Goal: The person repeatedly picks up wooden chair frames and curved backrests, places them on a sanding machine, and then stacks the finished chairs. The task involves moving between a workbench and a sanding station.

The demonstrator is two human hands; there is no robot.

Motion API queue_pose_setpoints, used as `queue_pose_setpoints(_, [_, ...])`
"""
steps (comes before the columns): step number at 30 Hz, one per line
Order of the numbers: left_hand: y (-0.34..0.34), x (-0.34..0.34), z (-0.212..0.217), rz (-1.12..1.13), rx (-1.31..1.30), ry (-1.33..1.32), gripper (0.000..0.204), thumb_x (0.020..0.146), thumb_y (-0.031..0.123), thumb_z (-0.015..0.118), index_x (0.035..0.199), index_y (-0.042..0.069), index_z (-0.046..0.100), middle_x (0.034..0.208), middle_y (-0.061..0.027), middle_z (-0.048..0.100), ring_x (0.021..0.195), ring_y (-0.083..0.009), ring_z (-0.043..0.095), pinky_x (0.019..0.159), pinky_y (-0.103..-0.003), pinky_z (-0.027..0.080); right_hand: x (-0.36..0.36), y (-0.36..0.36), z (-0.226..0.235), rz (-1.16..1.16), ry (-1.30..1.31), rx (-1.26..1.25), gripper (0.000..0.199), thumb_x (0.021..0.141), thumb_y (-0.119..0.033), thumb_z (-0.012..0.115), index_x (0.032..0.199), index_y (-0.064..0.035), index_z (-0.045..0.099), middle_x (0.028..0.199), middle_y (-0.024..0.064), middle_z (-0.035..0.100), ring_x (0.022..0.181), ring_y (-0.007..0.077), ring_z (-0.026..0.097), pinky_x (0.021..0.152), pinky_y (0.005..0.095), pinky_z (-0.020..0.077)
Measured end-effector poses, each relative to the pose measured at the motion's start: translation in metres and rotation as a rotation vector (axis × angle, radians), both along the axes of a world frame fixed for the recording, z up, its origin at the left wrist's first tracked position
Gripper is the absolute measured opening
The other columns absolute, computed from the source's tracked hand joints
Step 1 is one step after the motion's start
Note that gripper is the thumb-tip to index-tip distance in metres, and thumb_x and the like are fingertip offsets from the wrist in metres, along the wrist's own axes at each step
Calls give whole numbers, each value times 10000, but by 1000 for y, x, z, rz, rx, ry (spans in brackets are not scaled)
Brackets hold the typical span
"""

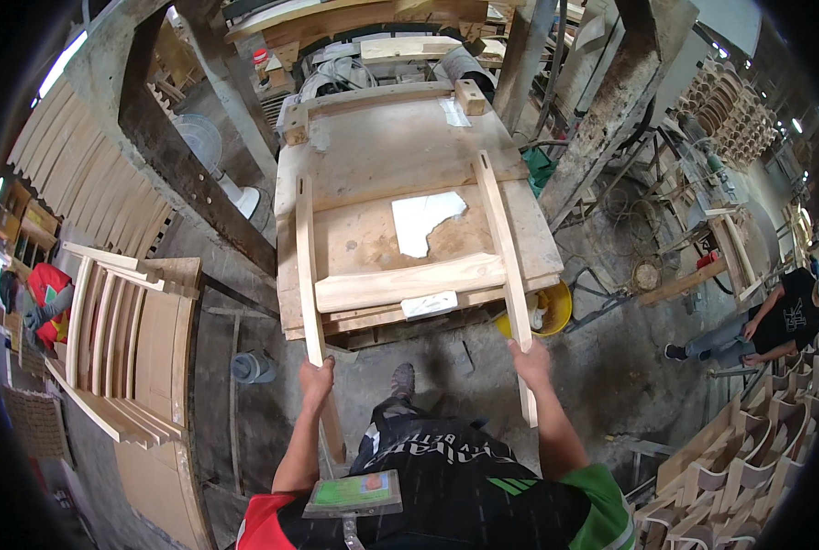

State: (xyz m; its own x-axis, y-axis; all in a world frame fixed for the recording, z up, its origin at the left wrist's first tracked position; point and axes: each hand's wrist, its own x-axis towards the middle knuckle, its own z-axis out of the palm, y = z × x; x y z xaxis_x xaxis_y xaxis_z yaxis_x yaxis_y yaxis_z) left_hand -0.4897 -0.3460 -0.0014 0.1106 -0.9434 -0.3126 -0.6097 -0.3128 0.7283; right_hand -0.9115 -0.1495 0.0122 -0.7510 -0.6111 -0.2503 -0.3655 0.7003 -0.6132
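Between my hands is a pale wooden chair frame [409,282], made of two long legs joined by one wide crosspiece. My left hand [316,383] is closed around the left leg, below the crosspiece. On the right leg, at about the same height, my right hand [530,363] is closed too. The far part of the frame lies over a worn wooden worktable [354,220], while the near leg ends reach past its edge toward me. Slots show near the far leg ends. A torn white sheet [424,220] lies on the tabletop between the legs.
Wooden blocks [470,97] stand at the table's far corners. Rusty metal posts [602,119] rise on both sides. A yellow bucket [553,310] is under the right edge. Slatted wooden frames [107,339] sit on a left bench. A person [776,316] stands at right, near stacked chair parts [749,449].
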Motion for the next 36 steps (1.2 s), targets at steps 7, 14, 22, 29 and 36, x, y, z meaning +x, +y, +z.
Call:
queue_pose_setpoints(7, [2,-13,13,14,96,-129,499,841,317,750,1154,-62,668,939,-264,743,915,-412,740,813,-479,558,-9,-1,-5,-13,-46,-39,449,910,-353,764,1202,-21,687,1092,219,748,1044,372,718,906,440,539])
queue_pose_setpoints(14, [17,-22,9,-17,102,-86,504,846,308,754,1168,-65,653,1079,-307,725,1064,-455,703,903,-489,540,-27,10,-15,1,-36,-41,442,895,-337,780,1178,-14,676,1073,212,750,1022,370,723,899,446,541])
queue_pose_setpoints(22, [21,-23,18,-36,121,-103,533,854,326,757,1221,-36,619,1074,-287,729,1051,-464,702,918,-498,540,-29,12,-8,29,7,12,523,886,-381,770,1228,-5,648,1120,262,732,1088,435,695,942,484,536])
queue_pose_setpoints(29, [37,-69,48,-58,-535,-449,692,855,262,800,1420,-11,507,1342,-282,563,1265,-467,517,1077,-539,410,-32,16,-16,27,-11,-25,562,887,-402,759,1261,-3,630,1133,259,730,1106,431,691,962,486,531])
queue_pose_setpoints(36, [6,-163,80,-514,-727,-276,706,836,335,827,1393,6,546,1391,-275,523,1366,-470,432,1140,-569,360,-30,14,-9,39,-33,48,664,889,-490,718,1249,51,581,1124,321,707,1104,489,668,975,536,514])
